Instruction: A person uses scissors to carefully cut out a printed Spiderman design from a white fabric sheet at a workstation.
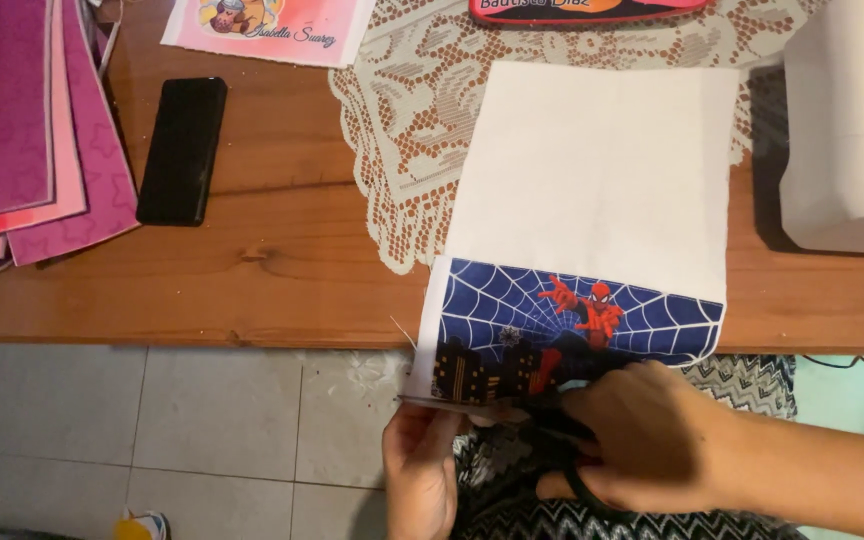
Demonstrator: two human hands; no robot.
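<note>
your right hand is closed around dark scissors, at the lower edge of the white fabric piece with the blue web print. your left hand pinches that edge from below. the fabric hangs over the wooden table edge. the black phone and the pink sheets lie well apart on the left.

I'm at home, working at a makeshift craft and sewing corner. My wooden table wears a cream lace doily, the household sort. A white sewing machine sits at the right edge. Pink and purple foam sheets are fanned out at the left, with a black phone just beside them. Below the table edge lies a pale tiled floor.
</note>
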